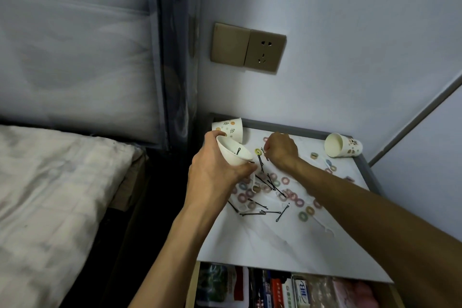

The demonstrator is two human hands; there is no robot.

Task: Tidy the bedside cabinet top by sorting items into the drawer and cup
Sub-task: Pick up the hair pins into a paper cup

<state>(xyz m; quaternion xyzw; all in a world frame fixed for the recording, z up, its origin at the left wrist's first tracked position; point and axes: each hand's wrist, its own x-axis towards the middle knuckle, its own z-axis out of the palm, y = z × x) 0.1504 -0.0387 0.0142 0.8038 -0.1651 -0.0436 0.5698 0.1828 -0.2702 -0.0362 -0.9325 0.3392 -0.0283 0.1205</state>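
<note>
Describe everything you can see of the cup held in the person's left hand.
The cup is small, white, seemingly paper, with a rolled rim and no pattern on the side shown. The left hand grips its lower wall, holding it over the back left of the cabinet top. It is tilted, mouth turned up and rightward. One black hairpin lies inside against the wall. A patterned cup sits just behind it.

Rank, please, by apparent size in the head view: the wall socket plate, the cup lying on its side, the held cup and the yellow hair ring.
1. wall socket plate, largest.
2. cup lying on its side and held cup: look alike, unranked.
3. yellow hair ring, smallest.
</note>
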